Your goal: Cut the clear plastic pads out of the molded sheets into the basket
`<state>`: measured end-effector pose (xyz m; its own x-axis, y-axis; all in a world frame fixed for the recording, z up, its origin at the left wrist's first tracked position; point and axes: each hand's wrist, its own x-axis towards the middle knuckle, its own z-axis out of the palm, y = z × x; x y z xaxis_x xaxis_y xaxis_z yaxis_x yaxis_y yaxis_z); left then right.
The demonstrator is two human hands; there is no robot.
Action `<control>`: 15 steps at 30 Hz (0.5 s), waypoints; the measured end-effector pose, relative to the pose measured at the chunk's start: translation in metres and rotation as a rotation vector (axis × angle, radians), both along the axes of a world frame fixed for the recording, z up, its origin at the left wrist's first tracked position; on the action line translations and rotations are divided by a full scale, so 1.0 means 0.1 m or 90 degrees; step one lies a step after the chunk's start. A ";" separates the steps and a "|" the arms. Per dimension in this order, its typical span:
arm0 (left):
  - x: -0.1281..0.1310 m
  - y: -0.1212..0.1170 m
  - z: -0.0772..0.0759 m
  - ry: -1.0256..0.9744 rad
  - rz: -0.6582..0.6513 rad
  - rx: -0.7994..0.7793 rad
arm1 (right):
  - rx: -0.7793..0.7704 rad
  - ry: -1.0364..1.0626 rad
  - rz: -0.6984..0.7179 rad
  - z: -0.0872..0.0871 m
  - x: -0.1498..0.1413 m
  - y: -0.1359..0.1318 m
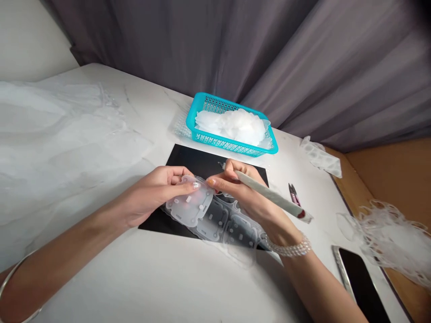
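My left hand [168,188] is closed on a thin translucent sheet [191,206], its thumb lying on top. The sheet is made of joined rounded panels with small slots and rings, and its lower panels hang over a black mat [188,158]. Held in my right hand [240,184] is a slim pen-like tool [269,193] with a long pale handle. Its thin dark tip points up and to the left. The right thumb and a fingertip also meet the sheet's upper edge beside my left thumb; whether they pinch it I cannot tell.
Behind the mat stands a turquoise basket [232,142] of white translucent pieces [240,125]. Small thread snips [294,194] lie to the right, near a phone [363,282] and a heap of cut-out scraps [397,242]. Large translucent sheets [60,134] cover the left side.
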<state>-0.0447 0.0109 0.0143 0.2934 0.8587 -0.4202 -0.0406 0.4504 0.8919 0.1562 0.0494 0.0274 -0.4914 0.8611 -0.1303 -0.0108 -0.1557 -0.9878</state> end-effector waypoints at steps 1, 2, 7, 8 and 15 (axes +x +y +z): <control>-0.01 0.00 -0.01 -0.010 0.003 -0.006 | -0.003 -0.021 0.018 0.01 0.01 -0.01; -0.02 0.00 -0.02 -0.017 0.004 -0.015 | -0.003 -0.037 0.035 0.03 0.03 -0.01; -0.03 -0.01 -0.03 -0.052 0.004 -0.081 | 0.046 -0.044 0.058 0.07 0.04 -0.07; -0.02 -0.02 -0.02 -0.065 0.001 -0.086 | 0.066 -0.052 0.052 0.08 0.03 -0.09; 0.04 -0.06 0.05 -0.047 0.054 -0.091 | 0.265 -0.196 -0.004 0.14 -0.01 -0.25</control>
